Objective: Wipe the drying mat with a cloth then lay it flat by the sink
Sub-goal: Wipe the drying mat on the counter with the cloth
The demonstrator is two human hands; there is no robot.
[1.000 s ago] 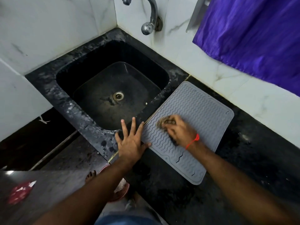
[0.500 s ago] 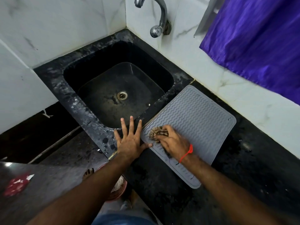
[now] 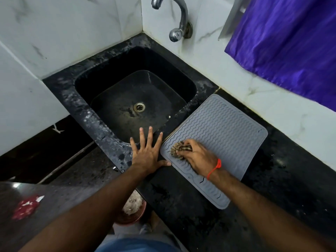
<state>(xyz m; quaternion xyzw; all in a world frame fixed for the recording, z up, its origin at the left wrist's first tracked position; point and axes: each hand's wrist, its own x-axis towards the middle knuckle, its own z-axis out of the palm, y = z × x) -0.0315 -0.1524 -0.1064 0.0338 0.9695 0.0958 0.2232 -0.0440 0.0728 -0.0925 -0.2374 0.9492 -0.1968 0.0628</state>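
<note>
At centre right of the frame the drying mat (image 3: 218,139) already lies flat beside the sink (image 3: 134,99), wiping seemingly underway: right hand (image 3: 198,157) fingers bunch the cloth (image 3: 179,149), left hand (image 3: 147,153) spread on the bench (image 3: 181,206).

The right hand (image 3: 197,155) is covering most of the cloth (image 3: 179,149) and part of the drying mat (image 3: 218,135). The top edge is cutting off the tap (image 3: 174,19).
</note>
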